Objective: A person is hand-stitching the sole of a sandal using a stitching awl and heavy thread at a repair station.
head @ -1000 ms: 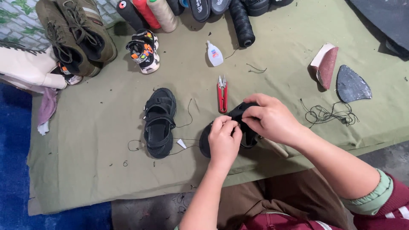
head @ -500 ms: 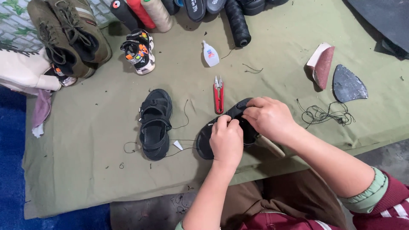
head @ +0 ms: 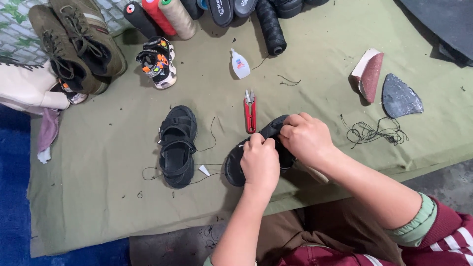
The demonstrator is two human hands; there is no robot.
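Sandal (head: 235, 165) in both hands, small and black, lying on the green cloth of the counter (head: 98, 207) near its front edge. Its long axis runs diagonally — one end toward the lower left by the person's lap, the other up and right toward the red thread snips (head: 250, 111). The left hand (head: 260, 165) sits over its middle with fingers pinched tight at the strap edge; what exactly they pinch is too small to tell. The right hand (head: 306, 138) curls around the upper end, fingers closed on it. The matching sandal (head: 177, 146) lies just to the left, long axis nearly straight away from the person, loose black thread trailing around it. Compared with a second ago, not much differs — both hands keep the same grip, the sandal stays put, only the view shifted slightly.
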